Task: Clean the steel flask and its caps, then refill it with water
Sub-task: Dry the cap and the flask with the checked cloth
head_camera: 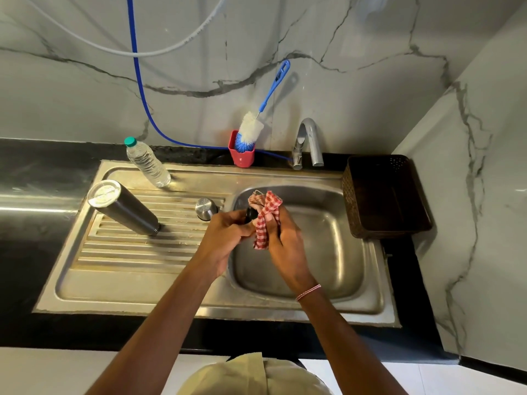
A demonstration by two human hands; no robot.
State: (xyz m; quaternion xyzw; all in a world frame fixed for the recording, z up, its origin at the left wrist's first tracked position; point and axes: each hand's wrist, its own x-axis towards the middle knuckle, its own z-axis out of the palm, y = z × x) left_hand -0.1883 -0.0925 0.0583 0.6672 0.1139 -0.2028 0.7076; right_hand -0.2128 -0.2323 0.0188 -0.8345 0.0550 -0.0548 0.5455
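2 hands: over sink [342, 252]
L hand [225, 233]: fingers curled on black cap [251, 214]
R hand [286, 240]: fingers clamped on cloth [266, 216], cloth vs black cap
Flask [122, 208]: stands on drainboard [128, 253], left
Steel cap [206, 208]: drainboard, near L hand

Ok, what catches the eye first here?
Two hands over the sink basin: the left hand holds a black cap, the right hand presses a red checked cloth to it. Then the steel flask standing on the drainboard at left, and the bottle brush in a red holder by the tap.
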